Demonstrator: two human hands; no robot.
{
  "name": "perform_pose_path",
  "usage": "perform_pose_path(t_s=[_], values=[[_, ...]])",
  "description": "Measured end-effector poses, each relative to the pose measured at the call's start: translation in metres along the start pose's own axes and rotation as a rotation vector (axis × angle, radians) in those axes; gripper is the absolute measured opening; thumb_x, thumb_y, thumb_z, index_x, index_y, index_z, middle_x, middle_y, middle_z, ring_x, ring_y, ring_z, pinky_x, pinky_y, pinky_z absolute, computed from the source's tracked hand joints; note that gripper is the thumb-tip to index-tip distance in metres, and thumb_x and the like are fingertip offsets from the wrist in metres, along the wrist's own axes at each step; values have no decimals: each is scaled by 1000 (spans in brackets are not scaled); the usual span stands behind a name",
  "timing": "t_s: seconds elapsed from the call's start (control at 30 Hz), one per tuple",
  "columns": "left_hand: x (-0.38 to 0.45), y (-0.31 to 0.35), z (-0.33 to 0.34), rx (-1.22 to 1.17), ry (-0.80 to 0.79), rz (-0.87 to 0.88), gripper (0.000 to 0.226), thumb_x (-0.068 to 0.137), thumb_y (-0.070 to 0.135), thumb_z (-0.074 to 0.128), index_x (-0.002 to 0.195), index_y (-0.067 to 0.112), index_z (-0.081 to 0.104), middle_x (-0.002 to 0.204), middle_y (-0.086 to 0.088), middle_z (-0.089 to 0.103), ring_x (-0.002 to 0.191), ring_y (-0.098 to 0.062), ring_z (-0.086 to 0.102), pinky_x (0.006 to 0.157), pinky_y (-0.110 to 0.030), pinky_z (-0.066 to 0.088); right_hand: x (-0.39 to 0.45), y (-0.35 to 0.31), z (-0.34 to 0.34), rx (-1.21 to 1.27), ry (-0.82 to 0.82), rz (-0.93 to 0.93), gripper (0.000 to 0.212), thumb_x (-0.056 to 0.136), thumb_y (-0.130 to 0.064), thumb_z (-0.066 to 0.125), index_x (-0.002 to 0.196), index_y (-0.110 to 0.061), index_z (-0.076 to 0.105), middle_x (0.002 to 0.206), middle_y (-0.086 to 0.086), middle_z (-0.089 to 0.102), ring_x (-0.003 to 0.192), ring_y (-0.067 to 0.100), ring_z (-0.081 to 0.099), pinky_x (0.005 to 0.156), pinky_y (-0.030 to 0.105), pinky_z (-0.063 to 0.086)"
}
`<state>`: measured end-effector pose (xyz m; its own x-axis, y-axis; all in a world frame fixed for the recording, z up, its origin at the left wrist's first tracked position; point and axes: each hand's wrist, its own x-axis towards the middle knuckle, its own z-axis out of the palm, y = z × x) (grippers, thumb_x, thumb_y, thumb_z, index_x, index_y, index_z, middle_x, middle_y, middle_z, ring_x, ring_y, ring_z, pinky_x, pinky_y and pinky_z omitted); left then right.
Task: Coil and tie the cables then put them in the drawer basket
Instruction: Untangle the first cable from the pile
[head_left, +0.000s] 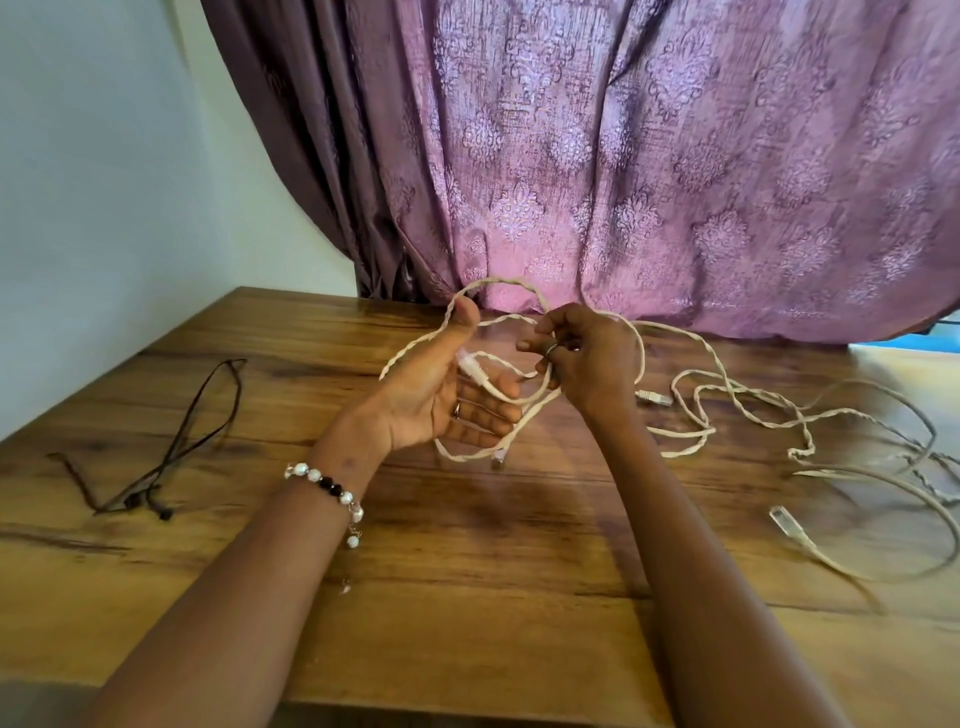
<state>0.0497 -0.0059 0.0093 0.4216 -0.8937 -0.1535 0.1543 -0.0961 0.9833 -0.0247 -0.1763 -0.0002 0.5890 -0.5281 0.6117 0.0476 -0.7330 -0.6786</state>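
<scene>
A twisted cream cable (691, 387) sprawls over the wooden table (467, 597) and rises into loops between my hands. My left hand (441, 384) is palm up with straight fingers; the loops hang over its thumb and cross the palm, where a white plug end (470, 366) lies. My right hand (582, 358) pinches a strand of the same cable just right of it. A second plug (653, 397) lies on the table beside my right wrist. A pale flat cable (852, 564) with a clear plug lies at the right edge. No drawer basket is visible.
A thin dark cord (171, 452) lies on the table's left part. A purple patterned curtain (649, 166) hangs behind the table's far edge. A white wall is at the left, and something blue (909, 343) shows at the far right.
</scene>
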Motion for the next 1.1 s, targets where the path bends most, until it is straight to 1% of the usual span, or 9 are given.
perform_pose_path(t_s=[0.1, 0.23, 0.33, 0.5, 0.63, 0.77, 0.83, 0.93, 1.1], values=[[-4, 2, -5, 153, 103, 33, 70, 68, 73, 51, 71, 7, 73, 78, -21, 71, 65, -26, 69, 72, -38, 57, -4, -11, -5, 10, -44, -155, 11, 85, -13, 68, 94, -14, 75, 68, -1, 69, 52, 3, 58, 62, 23, 47], [0, 0, -10, 295, 331, 372, 11, 76, 18, 76, 83, 10, 73, 67, -4, 71, 54, -7, 64, 56, -18, 49, -1, -9, -10, 300, -121, -104, 35, 91, 8, 47, 110, -13, 66, 87, 3, 70, 55, 10, 64, 60, 27, 55], [9, -4, -13, 520, 569, 629, 56, 63, 30, 85, 113, 23, 62, 79, 7, 70, 71, -2, 61, 69, -18, 47, 0, -10, -14, 412, -104, -75, 43, 90, 11, 43, 109, -19, 67, 93, 5, 72, 61, 21, 65, 63, 38, 56], [11, -7, -17, 1282, 804, 982, 50, 86, 69, 38, 96, 36, 73, 128, 4, 58, 120, -21, 44, 100, -53, 30, -1, -15, -16, 653, -43, -14, 32, 93, 8, 46, 109, -10, 66, 91, 5, 74, 64, 30, 58, 59, 24, 51], [13, -8, -13, 1557, 882, 1043, 42, 85, 67, 44, 97, 37, 71, 148, -4, 41, 135, -31, 33, 109, -64, 11, 1, -16, -20, 839, 1, 54, 27, 94, 6, 45, 114, 1, 63, 91, 7, 74, 60, 15, 61, 58, 20, 50], [21, -9, -14, 1273, 582, 1266, 23, 90, 16, 54, 112, 18, 61, 98, -4, 70, 97, -17, 61, 108, -43, 30, 1, -21, -18, 884, -76, 28, 30, 93, 7, 47, 118, -2, 61, 103, 12, 70, 70, 20, 62, 62, 21, 52], [17, -11, -1, 908, 400, 1079, 25, 89, 0, 48, 107, 12, 60, 78, -2, 66, 72, -12, 61, 85, -30, 47, 4, -21, -12, 701, -68, -55, 40, 88, 13, 50, 119, -8, 61, 108, 10, 67, 77, 16, 59, 64, 21, 49], [10, -5, 17, 229, 207, 827, 18, 95, 13, 42, 86, 9, 57, 64, -11, 50, 50, -8, 46, 57, -24, 39, 9, -15, 4, 225, 57, -191, 46, 77, -4, 66, 120, -22, 62, 114, -4, 59, 99, 12, 50, 81, 21, 40], [0, 10, 5, -651, -198, 730, 26, 94, 17, 33, 76, 9, 51, 45, 9, 25, 41, -6, 24, 45, -21, 27, 9, -4, 32, 160, -9, -195, 27, 76, -13, 70, 102, -13, 60, 107, -5, 59, 104, 11, 50, 92, 34, 39]])
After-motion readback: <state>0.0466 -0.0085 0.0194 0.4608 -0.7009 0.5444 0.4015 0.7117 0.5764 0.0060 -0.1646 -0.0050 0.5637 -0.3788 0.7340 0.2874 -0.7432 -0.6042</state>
